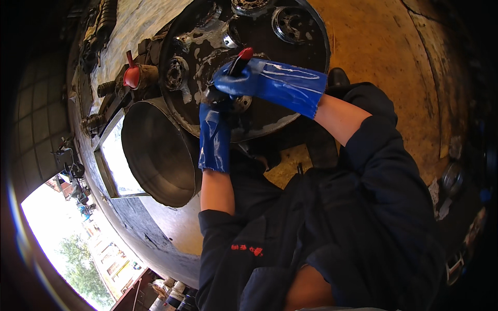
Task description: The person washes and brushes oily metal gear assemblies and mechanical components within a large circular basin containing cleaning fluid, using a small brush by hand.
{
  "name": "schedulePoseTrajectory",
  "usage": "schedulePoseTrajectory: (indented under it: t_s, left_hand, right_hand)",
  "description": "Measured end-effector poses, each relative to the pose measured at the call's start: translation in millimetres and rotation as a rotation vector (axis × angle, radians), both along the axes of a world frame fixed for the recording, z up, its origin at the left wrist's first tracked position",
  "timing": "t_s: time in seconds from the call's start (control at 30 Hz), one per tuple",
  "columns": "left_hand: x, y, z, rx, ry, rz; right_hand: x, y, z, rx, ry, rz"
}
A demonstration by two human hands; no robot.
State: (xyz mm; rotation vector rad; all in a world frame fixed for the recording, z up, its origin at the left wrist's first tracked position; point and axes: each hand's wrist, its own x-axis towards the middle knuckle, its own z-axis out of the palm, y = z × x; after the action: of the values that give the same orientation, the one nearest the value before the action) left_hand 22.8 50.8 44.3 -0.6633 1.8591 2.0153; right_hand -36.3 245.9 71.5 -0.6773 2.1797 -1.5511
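Observation:
Both my hands wear long blue rubber gloves and meet over a large round metal tub [167, 106]. My right hand [232, 82] is closed around a black handle with a red end [246, 53]; the tool's working end is hidden. Below it, my left hand [213, 106] reaches up into the tub, its fingers covered by the right hand and dark shadow. Dark, dirty liquid and greasy residue coat the tub's inside. Several round metal parts lie in it, among them a ring-shaped one [288, 25] at the far right and another [177, 72] at the left.
An empty-looking dark round pan [158, 155] leans at the tub's near left. A red funnel-like item [132, 74] stands by rusty metal parts farther left. Ribbed shafts [104, 23] lie at the far left. Stained brown floor [384, 46] stretches to the right.

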Motion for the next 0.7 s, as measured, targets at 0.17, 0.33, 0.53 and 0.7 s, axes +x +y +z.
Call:
schedulePoseTrajectory:
  t_s: [0.17, 0.33, 0.53, 0.7]
  left_hand:
    - [-4, 16, 7, -0.024, -0.077, 0.008]
    - [-13, 17, 1, -0.045, -0.086, -0.104]
    - [-6, 15, 10, -0.146, -0.108, -0.103]
    - [-7, -4, 5, -0.116, -0.122, -0.129]
  right_hand:
    - [-14, 10, -86, -0.279, -0.442, -0.282]
    - [-20, 9, -70, -0.168, -0.492, -0.598]
    - [14, 8, -11, 0.085, -0.004, -0.156]
    - [9, 27, -23, 0.324, -0.287, -0.608]
